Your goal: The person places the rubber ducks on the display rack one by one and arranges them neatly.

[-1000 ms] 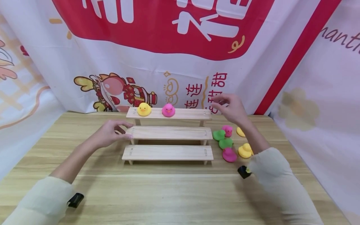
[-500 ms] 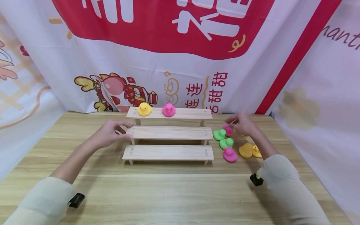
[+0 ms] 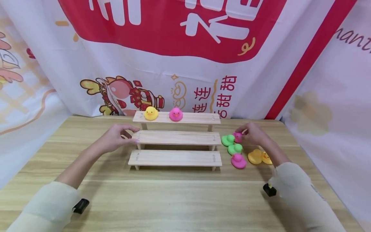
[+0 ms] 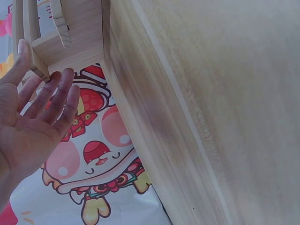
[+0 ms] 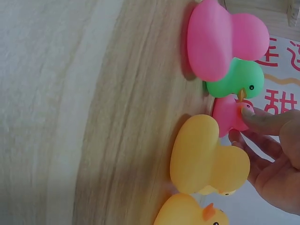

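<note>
A three-tier wooden display stand [image 3: 176, 138] stands on the table. My left hand [image 3: 117, 138] holds the left end of its middle plank, thumb at one edge and fingers at the other; in the left wrist view the plank end [image 4: 38, 67] lies between them. On the top tier sit a yellow rubber duck [image 3: 151, 114] and a pink rubber duck [image 3: 175, 114]. Right of the stand, my right hand [image 3: 255, 134] pinches another pink rubber duck [image 5: 226, 115], thumb against its head. A green duck [image 3: 228, 140] sits right beside that one, partly overlapping it.
A second green duck [image 3: 235, 149] and a pink duck [image 3: 239, 161] are in front of the right hand's fingers. Two yellow ducks, one turned away [image 3: 255, 157] and one facing forward [image 3: 266, 158], sit under the right forearm. A printed cloth [image 3: 174, 80] hangs behind the table.
My right hand has come down from beside the top tier to the pink duck at the back of the group and taken hold of it. The left hand stays on the middle plank.
</note>
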A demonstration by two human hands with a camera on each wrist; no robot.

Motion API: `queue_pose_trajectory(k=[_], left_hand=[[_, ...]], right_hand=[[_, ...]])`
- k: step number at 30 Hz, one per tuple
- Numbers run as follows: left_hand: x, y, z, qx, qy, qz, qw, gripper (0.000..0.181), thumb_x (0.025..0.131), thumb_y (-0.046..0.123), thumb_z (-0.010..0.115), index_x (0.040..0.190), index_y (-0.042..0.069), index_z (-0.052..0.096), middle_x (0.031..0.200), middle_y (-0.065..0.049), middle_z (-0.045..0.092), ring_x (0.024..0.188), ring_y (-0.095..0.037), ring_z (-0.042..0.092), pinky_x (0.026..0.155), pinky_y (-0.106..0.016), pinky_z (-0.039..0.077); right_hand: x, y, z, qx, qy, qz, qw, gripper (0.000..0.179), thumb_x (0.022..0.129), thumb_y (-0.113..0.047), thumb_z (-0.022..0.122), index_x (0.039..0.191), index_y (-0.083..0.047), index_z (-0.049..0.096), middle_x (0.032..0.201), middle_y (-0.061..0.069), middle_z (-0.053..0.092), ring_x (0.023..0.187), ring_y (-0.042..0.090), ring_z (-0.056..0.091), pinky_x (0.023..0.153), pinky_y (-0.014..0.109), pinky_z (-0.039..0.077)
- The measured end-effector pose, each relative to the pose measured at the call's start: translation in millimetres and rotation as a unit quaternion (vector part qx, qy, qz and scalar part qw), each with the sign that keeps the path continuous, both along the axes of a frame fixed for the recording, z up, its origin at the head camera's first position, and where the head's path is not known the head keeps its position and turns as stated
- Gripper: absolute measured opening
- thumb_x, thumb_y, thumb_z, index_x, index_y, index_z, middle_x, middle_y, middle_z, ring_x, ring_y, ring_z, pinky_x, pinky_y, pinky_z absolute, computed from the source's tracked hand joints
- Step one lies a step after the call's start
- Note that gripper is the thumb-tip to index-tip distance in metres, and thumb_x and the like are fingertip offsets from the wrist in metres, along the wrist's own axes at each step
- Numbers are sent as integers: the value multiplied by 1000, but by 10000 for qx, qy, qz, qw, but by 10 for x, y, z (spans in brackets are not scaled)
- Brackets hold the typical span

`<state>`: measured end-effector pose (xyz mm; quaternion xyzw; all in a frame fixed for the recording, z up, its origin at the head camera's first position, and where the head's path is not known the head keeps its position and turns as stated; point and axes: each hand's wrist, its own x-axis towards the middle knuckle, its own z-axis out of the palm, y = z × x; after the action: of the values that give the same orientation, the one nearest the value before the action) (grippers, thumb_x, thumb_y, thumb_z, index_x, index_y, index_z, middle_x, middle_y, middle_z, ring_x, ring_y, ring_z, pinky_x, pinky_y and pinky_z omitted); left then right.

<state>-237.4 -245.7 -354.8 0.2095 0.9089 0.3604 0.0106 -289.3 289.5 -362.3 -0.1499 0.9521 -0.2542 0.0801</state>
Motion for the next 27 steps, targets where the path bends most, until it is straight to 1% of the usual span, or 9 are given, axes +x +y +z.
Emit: queue_pose_trajectory(k=[5, 8, 11, 12, 15, 19, 23, 27], left_hand=[[-7, -1, -7, -12, 35, 2, 10000, 46, 89, 17, 84, 126, -6, 69, 126, -27, 69, 92, -29, 74, 75, -25, 58], [-9, 1, -7, -5, 41, -9, 10000, 46, 89, 17, 84, 126, -7, 69, 125, -27, 69, 92, -29, 74, 76, -25, 58], [-14, 0, -7, 6, 16, 4, 10000, 47, 89, 18, 85, 126, -7, 69, 126, -26, 69, 92, -28, 73, 76, -26, 58], [-14, -1, -6, 5, 3, 8, 10000, 48, 89, 18, 85, 126, -7, 69, 126, -26, 69, 92, -28, 73, 77, -26, 58], [-10, -4, -14, 6, -26, 26, 10000, 48, 89, 18, 85, 126, -7, 69, 126, -27, 69, 92, -28, 73, 77, -27, 58], [9, -9, -16, 18, -27, 45, 10000, 47, 89, 16, 84, 126, -8, 69, 126, -27, 69, 92, -28, 72, 76, -27, 59], [16, -2, -15, 41, -37, 51, 10000, 47, 89, 17, 85, 125, -8, 69, 126, -26, 69, 92, -27, 72, 77, -26, 58], [10, 5, -7, 54, -63, 53, 10000, 48, 88, 18, 85, 126, -7, 69, 127, -27, 69, 93, -28, 72, 78, -27, 58]], right_hand=[[17, 26, -4, -114, 46, -55, 9999, 27, 95, 0, 69, 120, 8, 72, 115, 24, 71, 97, 34, 64, 83, 45, 57], [31, 53, 25, -233, 287, -11, 9993, 27, 95, 2, 67, 120, 11, 70, 113, 27, 71, 98, 37, 65, 86, 50, 57], [47, 65, 67, -381, 469, -38, 9982, 26, 96, 1, 67, 120, 13, 68, 111, 27, 71, 98, 39, 65, 86, 51, 57], [50, 65, 82, -401, 532, -74, 9978, 26, 97, 0, 68, 119, 13, 68, 110, 27, 71, 98, 38, 65, 86, 49, 58], [69, 51, 133, -449, 581, -344, 9967, 27, 97, -5, 70, 120, 9, 70, 110, 24, 71, 98, 36, 64, 82, 42, 59], [94, 12, 220, -510, 778, -571, 9940, 27, 97, -9, 72, 121, 5, 72, 111, 23, 73, 101, 37, 65, 80, 41, 60], [132, -29, 308, -609, 963, -588, 9917, 29, 97, -13, 73, 121, 3, 73, 113, 23, 74, 104, 37, 65, 81, 41, 60], [168, -72, 386, -753, 1186, -530, 9887, 29, 97, -13, 74, 121, 4, 74, 113, 23, 74, 103, 37, 66, 76, 34, 57]])
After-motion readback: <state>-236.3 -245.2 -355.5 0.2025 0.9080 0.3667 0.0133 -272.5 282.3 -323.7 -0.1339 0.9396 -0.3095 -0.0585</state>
